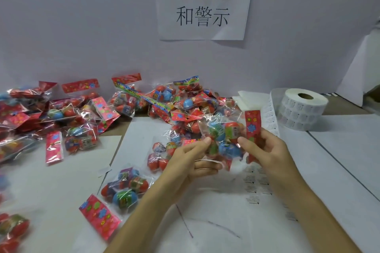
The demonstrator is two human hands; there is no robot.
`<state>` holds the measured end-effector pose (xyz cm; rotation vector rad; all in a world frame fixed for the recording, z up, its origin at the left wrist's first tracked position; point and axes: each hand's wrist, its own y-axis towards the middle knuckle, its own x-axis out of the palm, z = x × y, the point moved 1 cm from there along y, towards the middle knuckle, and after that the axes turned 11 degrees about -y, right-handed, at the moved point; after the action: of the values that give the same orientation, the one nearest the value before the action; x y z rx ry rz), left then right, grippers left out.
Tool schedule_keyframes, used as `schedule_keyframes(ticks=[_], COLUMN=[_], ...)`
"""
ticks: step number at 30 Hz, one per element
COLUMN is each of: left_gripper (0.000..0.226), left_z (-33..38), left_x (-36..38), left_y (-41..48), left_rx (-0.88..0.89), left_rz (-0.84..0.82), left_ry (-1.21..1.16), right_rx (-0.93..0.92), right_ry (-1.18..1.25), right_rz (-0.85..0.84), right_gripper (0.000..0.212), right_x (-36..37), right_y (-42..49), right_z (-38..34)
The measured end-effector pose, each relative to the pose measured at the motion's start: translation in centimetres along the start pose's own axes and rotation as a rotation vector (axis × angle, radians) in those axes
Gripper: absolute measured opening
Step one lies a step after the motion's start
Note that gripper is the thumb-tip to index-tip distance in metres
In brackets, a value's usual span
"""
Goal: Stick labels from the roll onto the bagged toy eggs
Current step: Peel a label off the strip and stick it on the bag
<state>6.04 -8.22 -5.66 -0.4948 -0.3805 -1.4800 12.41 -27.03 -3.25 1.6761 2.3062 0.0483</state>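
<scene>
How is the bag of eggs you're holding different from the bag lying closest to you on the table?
The held bag is lifted, gripped by the left hand and right hand; the near bag lies flat on the paper, untouched. The held bag's card stands upright; the near bag's card lies flat. Both are clear bags of red and blue eggs with flowered cards.

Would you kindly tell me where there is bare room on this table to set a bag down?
The widest bare patch is the white table right of the right hand, in front of the label roll. A smaller one lies on the left, between the near bag and the left heap. The back is crowded with bags.
</scene>
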Motion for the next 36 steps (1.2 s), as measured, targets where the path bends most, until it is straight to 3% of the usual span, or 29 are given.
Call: schedule_keyframes(ticks=[3,17,30,36], left_gripper=[0.042,0.043,0.044,0.04], left_z=[0.0,-1.0,-1.0,-0.9], left_x=[0.2,1.3,1.8,1.8], left_y=[-0.1,-0.4,-0.7,-0.8], left_rx=[0.004,0.038,0.012,-0.029], left_rz=[-0.031,-0.052,0.005,0.019], left_ry=[0.038,0.09,0.09,0.123], right_rx=[0.043,0.067,0.036,0.047], right_ry=[0.077,0.123,0.193,0.254], right_rz=[0.009,0.035,0.124,0.067], right_gripper=[0.022,0.049,0.028,0.018], right_x=[-0.3,0.6,1.1,1.2], right_y=[0.2,-0.3,-0.8,-0.7], right_z=[0.2,-0.1,0.2,-0.1])
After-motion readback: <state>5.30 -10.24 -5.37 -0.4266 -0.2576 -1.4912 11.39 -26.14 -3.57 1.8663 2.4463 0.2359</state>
